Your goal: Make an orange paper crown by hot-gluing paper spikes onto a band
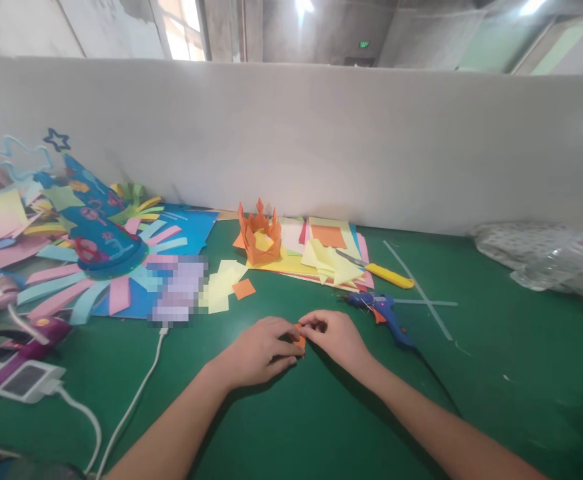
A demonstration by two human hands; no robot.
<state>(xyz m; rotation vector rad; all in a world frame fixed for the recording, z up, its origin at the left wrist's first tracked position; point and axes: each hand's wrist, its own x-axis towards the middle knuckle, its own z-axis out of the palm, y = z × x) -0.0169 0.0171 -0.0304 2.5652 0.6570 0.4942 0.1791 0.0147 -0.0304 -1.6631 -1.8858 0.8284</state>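
Pinching with right hand (339, 337) the far end of small orange paper (300, 343), placed between both hands; bending left hand (265, 350) over its left part, touching, but cannot tell if gripping. Having open room on green table (301, 427) at near side of both hands; to right of right hand, limited by blue glue gun (384, 315); beyond left hand, by orange square (244, 289). Showing only a strip, longer from near to far; cannot tell full long axis, nor where pointing.
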